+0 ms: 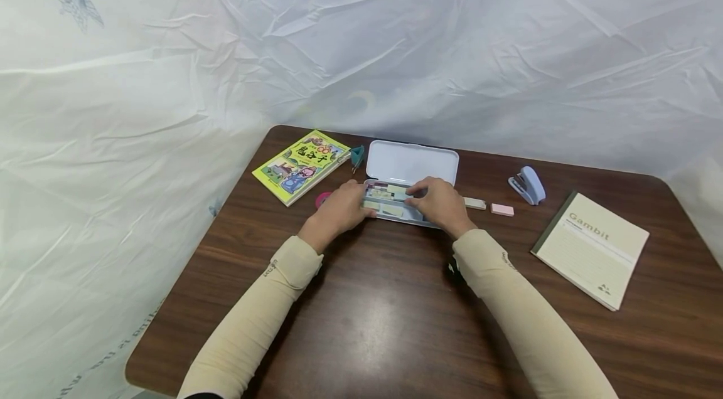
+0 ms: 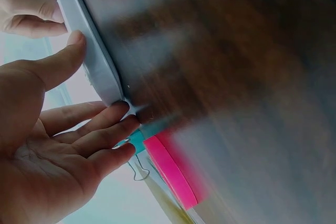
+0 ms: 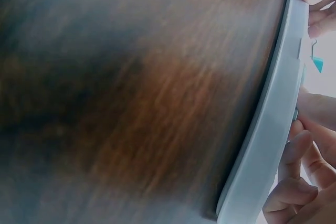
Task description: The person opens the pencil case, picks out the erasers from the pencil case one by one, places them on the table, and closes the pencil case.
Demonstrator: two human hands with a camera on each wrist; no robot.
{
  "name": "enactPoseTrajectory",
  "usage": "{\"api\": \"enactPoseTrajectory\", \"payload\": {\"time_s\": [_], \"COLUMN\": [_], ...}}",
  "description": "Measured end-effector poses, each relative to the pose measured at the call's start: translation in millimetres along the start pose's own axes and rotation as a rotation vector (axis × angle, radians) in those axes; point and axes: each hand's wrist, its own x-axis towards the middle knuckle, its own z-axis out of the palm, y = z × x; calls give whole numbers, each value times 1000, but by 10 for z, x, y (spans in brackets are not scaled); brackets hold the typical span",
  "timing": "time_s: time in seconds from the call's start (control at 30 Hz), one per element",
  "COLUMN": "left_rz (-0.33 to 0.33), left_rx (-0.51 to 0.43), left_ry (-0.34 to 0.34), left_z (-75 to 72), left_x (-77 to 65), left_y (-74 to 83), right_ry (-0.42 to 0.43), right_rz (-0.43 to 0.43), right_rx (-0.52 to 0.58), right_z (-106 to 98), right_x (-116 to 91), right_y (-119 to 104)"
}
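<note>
Head view: case (image 1: pixel 415 213) on the table (image 1: pixel 367 336), between left hand (image 1: pixel 341 207) and right hand (image 1: pixel 443 204), lid (image 1: pixel 412 160) leaning back beyond both. Partly filled, with pale slips (image 1: pixel 391 211) and small items, too small to name, in the compartments. Midway, at a guess: contents being arranged, lid not yet down. Outside to the right of the right hand: white block (image 1: pixel 474 203) just beside, then pink block (image 1: pixel 502 209), stapler (image 1: pixel 528 186) and notebook (image 1: pixel 591 250) farther off. Left of the left hand: tape (image 1: pixel 322 199) just beside, book (image 1: pixel 302 167) farther; clip (image 1: pixel 357 155) beyond the fingers. Both arms stretched forward in pale sleeves (image 1: pixel 248 324), converging on the case; left at its near end, right bent over the tray from above.

Left wrist view: thumb laid against the case's front wall, fingers loosely extended and slightly spread at the end corner, palm bare; apparently steadying. Tape and clip just past the fingertips.

Right wrist view: fingers bent, close together at the case's rim. Small dark piece (image 3: pixel 295 114) at the fingertips, perhaps pinched, perhaps part of the case; cannot tell which.
</note>
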Motion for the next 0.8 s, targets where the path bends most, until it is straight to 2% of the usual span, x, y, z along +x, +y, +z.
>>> {"api": "enactPoseTrajectory", "payload": {"time_s": [0.37,0.57,0.8], "left_rz": [8,17,15], "left_rx": [11,0,9], "left_ry": [10,19,15], "left_z": [-2,-3,-18], "left_x": [-8,-27,-30], "left_y": [-7,7,8], "right_ry": [26,17,40], "right_rz": [-17,-9,1], "right_rx": [58,90,38], "right_z": [-23,-182,-378], "right_x": [-4,-75,-195], "right_y": [59,128,321]}}
